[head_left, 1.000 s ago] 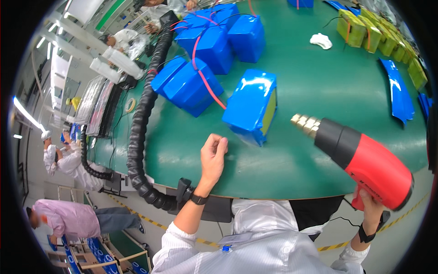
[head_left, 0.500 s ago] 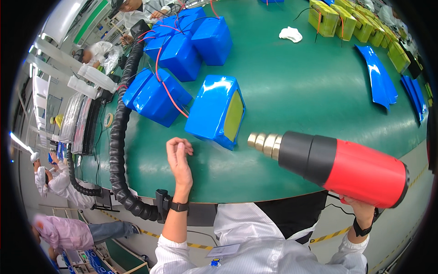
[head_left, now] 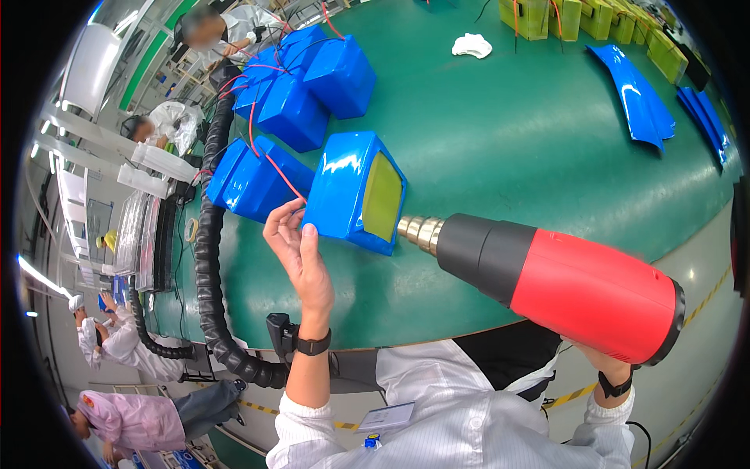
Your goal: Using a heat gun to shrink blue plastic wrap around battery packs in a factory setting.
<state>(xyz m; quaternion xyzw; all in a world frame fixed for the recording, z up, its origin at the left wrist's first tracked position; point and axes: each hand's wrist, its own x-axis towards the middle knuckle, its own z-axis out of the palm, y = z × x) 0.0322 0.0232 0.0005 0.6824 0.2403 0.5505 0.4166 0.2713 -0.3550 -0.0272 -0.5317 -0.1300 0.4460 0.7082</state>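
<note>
A battery pack in glossy blue wrap [head_left: 337, 184] sits on the green table, its right end showing a yellow-green face inside the wrap. My left hand [head_left: 305, 262] is at its near left corner, fingers loosely spread along that side and the thumb at the edge. A red wire runs down to the fingers. My right hand [head_left: 603, 361], mostly hidden under the tool, holds a red and black heat gun [head_left: 598, 289]. The gun's stepped metal nozzle points left, just off the lower right edge of the pack's end.
Several blue-wrapped packs [head_left: 293, 113] with wires stand beyond on the left, near a thick black flexible hose [head_left: 208, 273]. Blue film pieces [head_left: 637, 102], a white crumpled item [head_left: 472, 45] and yellow-green packs [head_left: 523, 19] lie far right. Other people [head_left: 226, 35] work beyond the table.
My left hand has reached forward to the pack's near left corner. The heat gun has come left, bringing its nozzle close to the pack's end. The whole view has shifted slightly.
</note>
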